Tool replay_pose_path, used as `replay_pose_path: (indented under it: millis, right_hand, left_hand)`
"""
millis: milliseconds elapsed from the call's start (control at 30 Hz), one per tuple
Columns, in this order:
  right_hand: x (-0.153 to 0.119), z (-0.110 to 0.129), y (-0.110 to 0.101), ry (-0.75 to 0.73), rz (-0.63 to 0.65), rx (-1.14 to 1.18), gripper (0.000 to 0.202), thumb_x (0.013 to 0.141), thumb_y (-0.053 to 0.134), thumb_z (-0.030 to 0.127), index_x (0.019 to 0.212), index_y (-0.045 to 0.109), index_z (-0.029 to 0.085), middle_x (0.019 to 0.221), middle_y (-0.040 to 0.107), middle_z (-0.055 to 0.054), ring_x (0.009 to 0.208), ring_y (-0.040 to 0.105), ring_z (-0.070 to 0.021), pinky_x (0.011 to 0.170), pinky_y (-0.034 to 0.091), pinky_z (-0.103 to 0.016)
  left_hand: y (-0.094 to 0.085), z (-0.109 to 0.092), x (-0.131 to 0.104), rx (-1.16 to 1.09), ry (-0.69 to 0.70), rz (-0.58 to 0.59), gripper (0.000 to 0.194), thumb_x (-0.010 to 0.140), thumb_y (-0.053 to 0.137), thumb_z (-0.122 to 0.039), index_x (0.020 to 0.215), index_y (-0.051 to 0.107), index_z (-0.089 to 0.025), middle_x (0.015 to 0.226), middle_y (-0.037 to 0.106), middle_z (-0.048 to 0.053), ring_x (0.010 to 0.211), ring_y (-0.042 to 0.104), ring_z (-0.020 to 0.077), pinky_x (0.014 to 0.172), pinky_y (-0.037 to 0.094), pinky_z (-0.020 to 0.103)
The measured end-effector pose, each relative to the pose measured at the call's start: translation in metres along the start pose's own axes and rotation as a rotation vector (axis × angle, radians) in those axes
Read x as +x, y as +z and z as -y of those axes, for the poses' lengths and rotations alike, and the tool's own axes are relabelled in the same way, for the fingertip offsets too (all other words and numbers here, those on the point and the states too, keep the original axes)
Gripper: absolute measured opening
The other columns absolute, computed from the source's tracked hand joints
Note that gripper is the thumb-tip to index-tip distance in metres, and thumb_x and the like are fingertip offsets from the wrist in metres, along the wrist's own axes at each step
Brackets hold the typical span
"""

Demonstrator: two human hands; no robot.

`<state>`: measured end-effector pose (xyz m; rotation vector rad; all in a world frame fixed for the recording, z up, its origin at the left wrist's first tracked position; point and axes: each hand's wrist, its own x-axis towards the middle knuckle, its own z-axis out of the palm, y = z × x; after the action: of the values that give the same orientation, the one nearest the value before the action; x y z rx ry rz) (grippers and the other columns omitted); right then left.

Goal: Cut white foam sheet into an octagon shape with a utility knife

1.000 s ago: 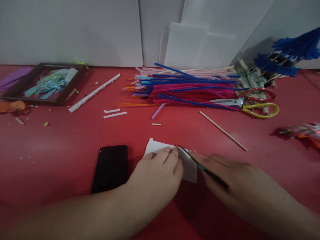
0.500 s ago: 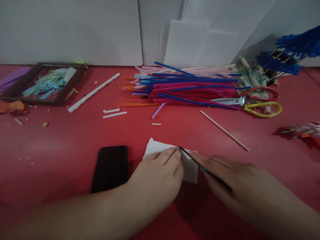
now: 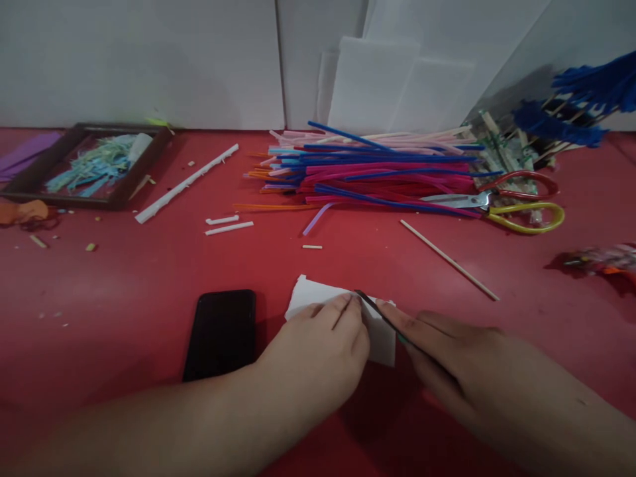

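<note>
The person's two hands worked close together over a piece of white paper (image 3: 382,341) that lay flat on the red counter (image 3: 124,285), just right of a black phone (image 3: 221,331). The left hand (image 3: 318,344) pressed down on the paper's middle, its fingers side by side; the fingertips were partly hidden, so whether they pinched anything could not be told. The right hand (image 3: 457,358) was closed around a slim dark tool (image 3: 376,309) with a bit of green on it, the forefinger stretched along its side. The tool slanted across the right part of the paper, its tip at the upper edge, just beside the left fingers. The two hands were near each other but apart.

Beyond the paper lay a short pale stick piece (image 3: 312,247), with a longer thin stick (image 3: 450,260) to the right. Farther back, a heap of pipe cleaners (image 3: 387,175) in blue, pink and orange stretched along the counter, and scissors (image 3: 527,228) with one red and one yellow handle rested against its right end. To the left were a white rod (image 3: 187,183) and a dark frame (image 3: 116,189) with pale shreds (image 3: 97,162) inside it.
</note>
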<state>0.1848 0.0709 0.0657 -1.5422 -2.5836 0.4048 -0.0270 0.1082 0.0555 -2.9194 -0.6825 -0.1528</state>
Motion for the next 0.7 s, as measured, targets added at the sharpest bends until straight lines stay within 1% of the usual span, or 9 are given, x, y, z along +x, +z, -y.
replay_pose_path:
  millis: [100,200,367,533,633,700]
  right_hand:
    - [-0.001,-0.001,0.0,-0.005,0.022,-0.015,0.054,0.087,0.042,0.013,0.138,0.056,0.023,0.083,0.075,-0.007,0.051,0.064,-0.0156,0.053,0.055,-0.028]
    - [-0.003,0.0,0.002,0.014,0.007,-0.04,0.056,0.086,0.041,0.012,0.139,0.055,0.024,0.082,0.074,-0.006,0.048,0.062,-0.0143,0.051,0.053,-0.027]
    - [-0.006,0.004,0.008,0.049,0.007,-0.064,0.056,0.088,0.039,0.013,0.141,0.053,0.024,0.076,0.071,-0.005,0.045,0.058,-0.0134,0.046,0.049,-0.025]
    - [-0.005,0.005,0.011,0.044,-0.003,-0.079,0.06,0.087,0.039,0.011,0.144,0.049,0.024,0.076,0.071,-0.004,0.044,0.058,-0.0132,0.046,0.048,-0.024]
    - [-0.006,0.003,0.009,0.026,-0.009,-0.077,0.064,0.085,0.04,0.01,0.147,0.045,0.025,0.075,0.071,-0.004,0.045,0.058,-0.0132,0.044,0.046,-0.023]
    - [-0.005,0.002,0.007,0.02,0.006,-0.073,0.064,0.084,0.04,0.01,0.147,0.046,0.025,0.074,0.071,-0.004,0.045,0.058,-0.0135,0.045,0.047,-0.023]
  left_hand:
    - [-0.001,-0.001,0.001,-0.015,-0.002,0.036,0.029,0.089,0.052,-0.011,0.113,0.068,-0.008,0.117,0.071,0.013,0.106,0.067,0.0236,0.08,0.058,0.031]
    - [-0.002,-0.001,0.002,-0.017,-0.002,0.065,0.03,0.089,0.054,-0.013,0.115,0.067,-0.007,0.119,0.07,0.015,0.108,0.066,0.0249,0.079,0.058,0.032]
    - [0.0,-0.002,0.002,-0.003,0.001,0.056,0.03,0.093,0.051,-0.017,0.116,0.067,-0.005,0.124,0.067,0.018,0.112,0.064,0.0255,0.081,0.058,0.032]
    - [0.0,-0.002,0.002,0.014,-0.003,0.051,0.03,0.093,0.052,-0.018,0.117,0.067,-0.007,0.124,0.067,0.017,0.113,0.063,0.0248,0.083,0.057,0.032]
    - [0.0,-0.002,0.001,0.009,-0.002,0.053,0.029,0.093,0.053,-0.017,0.116,0.068,-0.008,0.124,0.067,0.016,0.112,0.064,0.0245,0.081,0.058,0.031]
    - [0.0,-0.001,0.001,0.004,0.001,0.049,0.029,0.091,0.054,-0.016,0.116,0.068,-0.009,0.123,0.068,0.015,0.111,0.064,0.0249,0.08,0.058,0.032]
